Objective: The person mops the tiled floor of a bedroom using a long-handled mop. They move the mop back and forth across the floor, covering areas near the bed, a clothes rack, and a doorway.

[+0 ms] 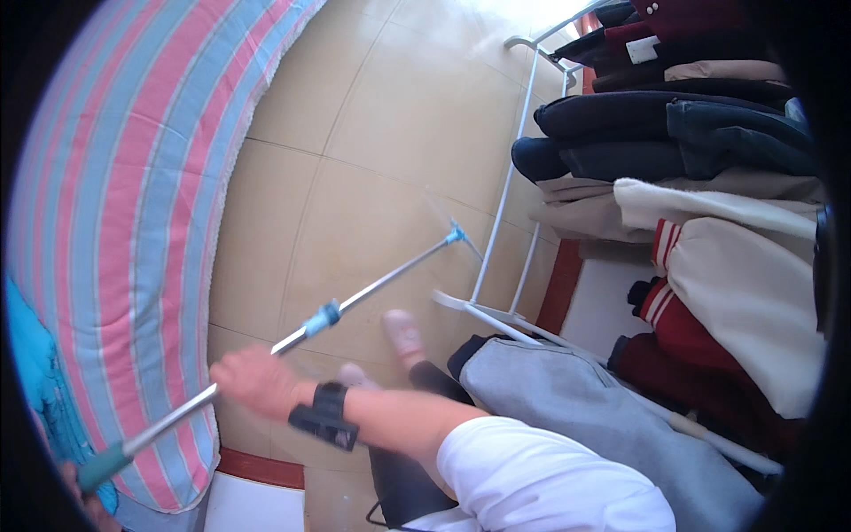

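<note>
A long-handled squeegee [390, 281] slants across the view, its silver pole fitted with a light blue collar and a grey-green end grip. Its thin crossbar head, on a light blue joint [455, 233], is down at the tiled floor beside the white rack's base. My right hand [257, 381] is closed around the middle of the pole, below the collar; a black band is on that wrist. At the lower left rim my left hand [84, 501] is wrapped at the end grip, partly lost in the dark edge.
A bed with a pink, blue and white striped cover [151, 177] runs along the left, a bright blue padded garment [35, 381] at its edge. To the right stands a white clothes rack [505, 191] hung with coats and jackets [638, 124]. My feet in pale shoes [402, 330] are on beige tiles [355, 204].
</note>
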### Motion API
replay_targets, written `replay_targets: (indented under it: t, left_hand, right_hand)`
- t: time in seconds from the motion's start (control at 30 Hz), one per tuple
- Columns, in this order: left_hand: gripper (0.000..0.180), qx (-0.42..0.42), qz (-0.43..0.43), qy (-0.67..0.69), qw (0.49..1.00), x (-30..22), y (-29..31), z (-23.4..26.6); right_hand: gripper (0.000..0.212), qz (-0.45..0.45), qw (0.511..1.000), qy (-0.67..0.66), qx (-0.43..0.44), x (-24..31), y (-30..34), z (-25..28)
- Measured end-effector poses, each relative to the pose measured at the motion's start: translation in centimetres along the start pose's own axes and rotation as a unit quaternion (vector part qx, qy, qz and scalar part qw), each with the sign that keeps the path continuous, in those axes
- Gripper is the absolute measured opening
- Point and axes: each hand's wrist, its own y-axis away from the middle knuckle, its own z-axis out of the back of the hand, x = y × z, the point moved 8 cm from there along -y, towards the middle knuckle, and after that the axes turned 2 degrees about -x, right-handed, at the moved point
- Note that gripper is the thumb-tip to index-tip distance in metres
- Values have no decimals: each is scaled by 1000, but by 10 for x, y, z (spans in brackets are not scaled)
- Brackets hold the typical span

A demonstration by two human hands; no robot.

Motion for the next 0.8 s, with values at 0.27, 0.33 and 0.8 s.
replay_targets:
  t: [0.27,0.33,0.8]
  left_hand:
    - [46,-30,77,-99,992,223,-68,-166]
    - [50,-30,123,-151,980,277,-63,-216]
    - [40,134,-3,-229,964,287,-36,-359]
  right_hand:
    - [8,-120,969,214,39,-202,82,-65]
    - [5,-150,954,256,36,-245,107,-79]
    - [11,-159,949,272,-1,-323,139,-70]
